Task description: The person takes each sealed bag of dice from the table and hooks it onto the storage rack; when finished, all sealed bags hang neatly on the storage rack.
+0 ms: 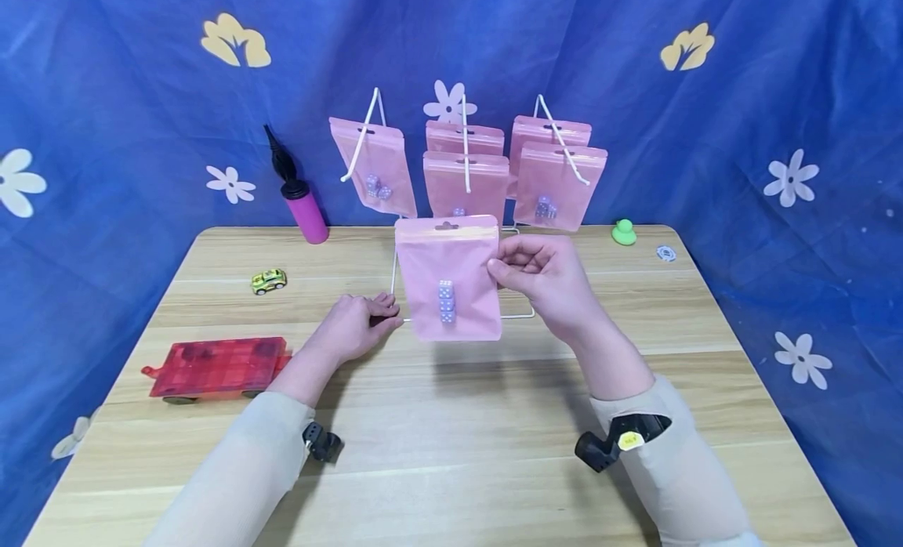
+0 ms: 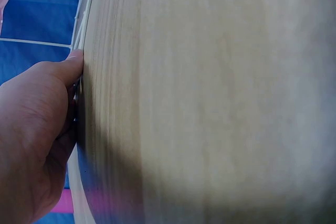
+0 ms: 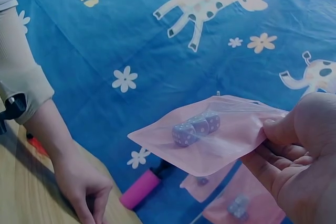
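A pink zip bag (image 1: pixel 466 265) with a column of pale purple dice (image 1: pixel 447 302) inside is upright before the white wire rack (image 1: pixel 520 316). My right hand (image 1: pixel 553 284) pinches its right edge between thumb and fingers. In the right wrist view the same bag (image 3: pixel 210 153) shows its dice (image 3: pixel 195 128) through the clear front. My left hand (image 1: pixel 356 325) holds the front left corner of the rack's base, low at the table. The left wrist view has the left thumb (image 2: pixel 73 66) against the wire; the other fingers are partly hidden.
More pink bags (image 1: pixel 557 182) hang from the rack's three prongs (image 1: pixel 466 143). On the left are a red toy trailer (image 1: pixel 219 367), a toy car (image 1: pixel 269 281) and a magenta pump (image 1: pixel 306 211). A green duck (image 1: pixel 624 232) and a chip (image 1: pixel 666 253) lie back right.
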The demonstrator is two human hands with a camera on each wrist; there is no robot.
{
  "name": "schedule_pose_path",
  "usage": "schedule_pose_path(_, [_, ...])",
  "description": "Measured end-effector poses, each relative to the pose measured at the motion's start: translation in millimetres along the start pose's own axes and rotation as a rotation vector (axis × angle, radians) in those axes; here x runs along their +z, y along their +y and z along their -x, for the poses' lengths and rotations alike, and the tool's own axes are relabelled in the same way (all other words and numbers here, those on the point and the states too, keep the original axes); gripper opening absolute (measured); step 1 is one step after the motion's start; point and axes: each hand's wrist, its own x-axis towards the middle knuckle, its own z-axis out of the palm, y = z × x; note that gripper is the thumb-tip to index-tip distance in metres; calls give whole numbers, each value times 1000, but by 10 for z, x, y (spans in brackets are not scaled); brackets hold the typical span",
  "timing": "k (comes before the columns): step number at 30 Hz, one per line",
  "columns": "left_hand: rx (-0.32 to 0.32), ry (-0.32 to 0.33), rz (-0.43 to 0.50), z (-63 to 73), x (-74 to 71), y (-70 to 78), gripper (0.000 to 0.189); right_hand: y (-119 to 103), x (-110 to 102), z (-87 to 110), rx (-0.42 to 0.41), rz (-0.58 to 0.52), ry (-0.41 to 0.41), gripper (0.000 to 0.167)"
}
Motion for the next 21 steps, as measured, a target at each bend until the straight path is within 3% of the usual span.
schedule_pose_path(5, [28,6,-20,-8,18,-34,30,-44,86,-86,-57,-5,-19,10])
schedule_pose_path(10, [67,26,-44,3,20,-69,23,-77,193,-169,-52,4,-18,10])
schedule_pose_path(13, [58,45,-59,18,15,-68,21,-94,268,-223,-54,9,-20,11])
schedule_pose_path(21, [4,63,15,37,13,-38,47,-134,519,-396,-73,27,-32,8])
